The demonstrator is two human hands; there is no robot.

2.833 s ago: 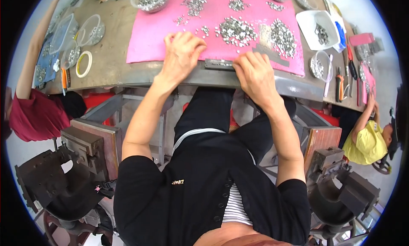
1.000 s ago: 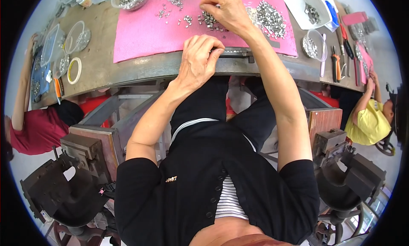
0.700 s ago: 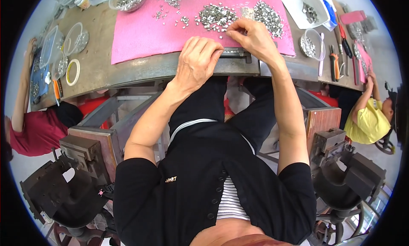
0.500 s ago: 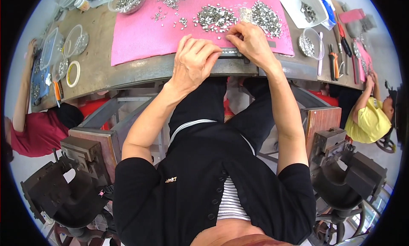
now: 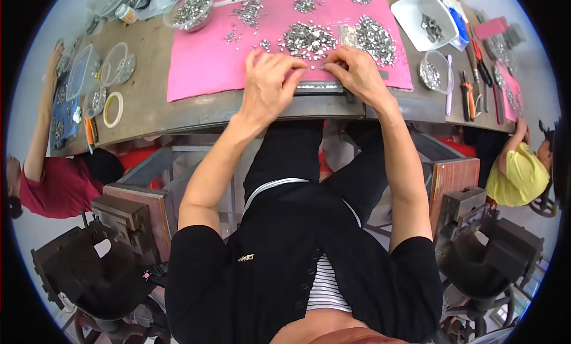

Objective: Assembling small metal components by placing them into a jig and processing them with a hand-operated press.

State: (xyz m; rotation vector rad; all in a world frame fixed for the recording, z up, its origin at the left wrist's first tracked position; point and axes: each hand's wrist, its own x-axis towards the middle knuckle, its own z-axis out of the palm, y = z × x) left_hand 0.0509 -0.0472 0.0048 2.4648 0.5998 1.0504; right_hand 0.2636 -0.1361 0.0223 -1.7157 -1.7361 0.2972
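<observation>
Both of my hands are over the front of a pink mat. My left hand has its thumb and index finger brought together in a pinch. Facing it, my right hand is pinched too, with a narrow gap between the two sets of fingertips. Whatever sits in either pinch is too small to make out. Just nearer than the fingertips, a dark metal bar lies along the mat's front edge, with a row of small shiny pieces on it. Beyond my hands are a pile of small silvery metal pieces and another pile.
A round clear tub of metal pieces stands at the back left. To the right are a white tray, a small clear cup and pliers. A roll of tape lies left. Co-workers sit on both sides.
My hands have moved away from the metal bar and now hover just beyond it, nearer the piles. More of the bar shows. The whole view has shifted slightly.
</observation>
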